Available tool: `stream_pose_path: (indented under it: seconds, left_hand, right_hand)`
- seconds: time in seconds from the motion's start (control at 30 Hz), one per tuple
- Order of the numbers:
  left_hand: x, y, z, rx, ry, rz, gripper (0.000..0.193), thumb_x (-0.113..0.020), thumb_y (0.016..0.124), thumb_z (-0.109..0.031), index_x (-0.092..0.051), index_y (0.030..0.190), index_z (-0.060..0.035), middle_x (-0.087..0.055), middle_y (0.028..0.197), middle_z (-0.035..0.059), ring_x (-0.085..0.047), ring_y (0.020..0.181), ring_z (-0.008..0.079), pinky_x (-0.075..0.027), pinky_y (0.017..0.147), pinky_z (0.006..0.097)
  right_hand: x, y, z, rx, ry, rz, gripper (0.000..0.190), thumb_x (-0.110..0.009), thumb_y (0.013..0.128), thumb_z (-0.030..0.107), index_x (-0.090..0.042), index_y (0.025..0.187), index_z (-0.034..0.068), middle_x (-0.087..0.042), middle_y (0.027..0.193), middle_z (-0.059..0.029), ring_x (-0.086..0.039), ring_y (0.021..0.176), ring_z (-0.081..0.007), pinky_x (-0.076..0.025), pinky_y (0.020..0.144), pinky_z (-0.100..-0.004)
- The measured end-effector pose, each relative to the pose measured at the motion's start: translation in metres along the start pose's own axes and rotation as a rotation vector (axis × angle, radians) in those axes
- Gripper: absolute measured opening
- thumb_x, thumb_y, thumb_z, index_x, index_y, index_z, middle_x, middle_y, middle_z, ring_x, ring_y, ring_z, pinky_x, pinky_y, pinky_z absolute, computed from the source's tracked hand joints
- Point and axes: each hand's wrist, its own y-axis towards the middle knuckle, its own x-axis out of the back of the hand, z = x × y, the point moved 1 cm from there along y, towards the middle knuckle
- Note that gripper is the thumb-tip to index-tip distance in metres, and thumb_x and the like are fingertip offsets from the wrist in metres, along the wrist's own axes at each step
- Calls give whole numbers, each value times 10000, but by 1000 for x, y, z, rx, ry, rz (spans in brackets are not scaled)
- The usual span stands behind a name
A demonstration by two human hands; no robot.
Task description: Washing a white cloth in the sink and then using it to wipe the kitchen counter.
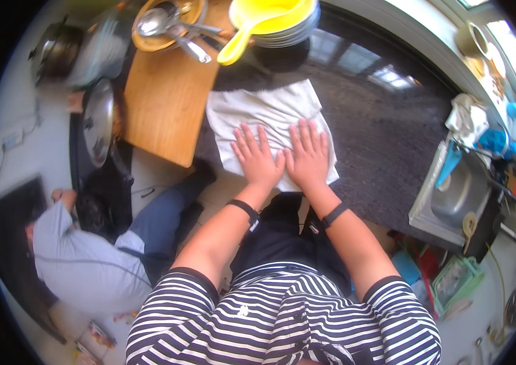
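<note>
A wrinkled whitish cloth [267, 107] lies on the dark stone countertop [367, 150], its near edge hanging at the counter's front. Both my palms rest flat on it, side by side, with the thumbs almost touching. My left hand [258, 157] has its fingers spread and holds nothing. On the cloth's right half, my right hand [307, 153] is likewise spread and grips nothing. Each wrist wears a dark band. Just left of the cloth is a wooden cutting board [171, 100].
Beyond the cloth, a yellow plastic ladle [235, 48] and yellow bowl top stacked plates [285, 41]. Metal spoons rest on a basket [141, 39]. A lidded pan [98, 123] stands left, near another person [85, 269]. The steel sink [461, 191] is at right.
</note>
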Motion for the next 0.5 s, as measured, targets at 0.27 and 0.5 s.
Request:
stream_pose_path:
  seconds: [0.27,0.5]
  left_hand:
    - [-45,-17,-192,-548,-283,277,900,-614,961,-558,-399,1713,-115,-164,1825,261,-85,1695,476,-48,1341,663]
    - [-59,1,-189,-616,-374,214,746,-631,960,-533,-539,1643,-247,-238,1841,109,-160,1709,328,-94,1366,569]
  right_hand:
    - [75,-144,-148,-607,-277,-75,788,-615,1026,417,-405,1689,49,-284,1800,-225,-203,1686,-408,-125,1350,-596]
    - [59,-126,-165,-754,-435,-211,914,-613,1042,521,-303,1713,-17,-246,1792,-285,-198,1672,-464,-124,1345,-606]
